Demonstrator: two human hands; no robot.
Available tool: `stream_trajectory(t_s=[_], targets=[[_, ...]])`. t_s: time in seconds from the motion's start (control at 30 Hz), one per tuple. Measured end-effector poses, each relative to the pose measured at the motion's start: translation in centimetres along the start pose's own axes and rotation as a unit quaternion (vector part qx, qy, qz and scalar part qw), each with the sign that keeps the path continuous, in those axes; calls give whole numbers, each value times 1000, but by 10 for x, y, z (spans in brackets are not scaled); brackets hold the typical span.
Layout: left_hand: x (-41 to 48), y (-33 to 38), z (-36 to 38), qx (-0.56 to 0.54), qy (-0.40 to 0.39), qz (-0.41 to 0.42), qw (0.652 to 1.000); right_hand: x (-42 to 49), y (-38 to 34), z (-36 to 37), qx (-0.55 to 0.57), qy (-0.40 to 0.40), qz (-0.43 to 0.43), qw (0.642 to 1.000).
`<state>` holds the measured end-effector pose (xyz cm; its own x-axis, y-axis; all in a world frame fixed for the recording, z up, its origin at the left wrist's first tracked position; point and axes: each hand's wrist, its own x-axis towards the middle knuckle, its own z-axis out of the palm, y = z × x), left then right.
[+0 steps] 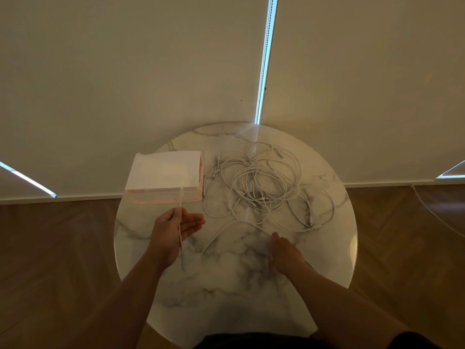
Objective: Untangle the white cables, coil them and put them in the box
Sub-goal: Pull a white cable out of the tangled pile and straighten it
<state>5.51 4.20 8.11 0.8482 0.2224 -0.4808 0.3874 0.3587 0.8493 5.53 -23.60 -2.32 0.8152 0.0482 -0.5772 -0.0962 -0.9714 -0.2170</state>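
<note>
Over the round marble table (251, 293), both bare forearms reach forward. The left hand (176, 229) is turned palm up, fingers stretched out towards the right, its thumb pinching one cable strand (221, 231) whose plug end sticks up in front of the box. The right hand (285, 249) is palm down and blurred, its curled fingertips gripping the same strand farther along. The white box (163, 172) sits closed at the table's left. Beside it, the white cables (261, 182) lie in a loose, overlapping tangle.
</note>
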Motion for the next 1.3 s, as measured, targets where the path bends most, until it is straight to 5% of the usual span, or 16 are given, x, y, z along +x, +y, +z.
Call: stream_trajectory(t_s=[0.17, 0.3, 0.43, 0.5, 0.6, 0.67, 0.73, 0.83, 0.97, 1.17, 1.3], targets=[[-2, 3, 1, -58, 25, -15, 998, 4, 5, -1, 32, 13, 32, 999], [0, 3, 1, -86, 31, -23, 996, 6, -1, -7, -55, 14, -5, 998], [4, 6, 2, -123, 45, -29, 991, 1, 5, -20, -191, -97, -37, 976], [7, 7, 0, -131, 47, -30, 990, -1, 14, -35, -255, -159, 12, 954], [12, 10, -2, -148, 48, -24, 988, -2, 8, -53, -267, -136, 26, 954], [15, 10, 0, -156, 45, -22, 986, 2, -13, -54, -227, -49, -80, 969], [15, 8, 5, -168, 39, -23, 985, 2, -45, -48, -65, -31, -188, 979], [14, 7, 12, -183, 30, -24, 982, -12, -97, -33, 151, -132, -282, 938], [17, 6, 10, -192, 38, -20, 981, -37, -124, -19, 311, -200, -297, 881], [32, 0, -27, -169, 110, -14, 979, -30, -74, -19, 263, -246, -262, 895], [40, -6, -46, -168, 165, -8, 972, -21, -22, -24, 97, -362, -212, 903]])
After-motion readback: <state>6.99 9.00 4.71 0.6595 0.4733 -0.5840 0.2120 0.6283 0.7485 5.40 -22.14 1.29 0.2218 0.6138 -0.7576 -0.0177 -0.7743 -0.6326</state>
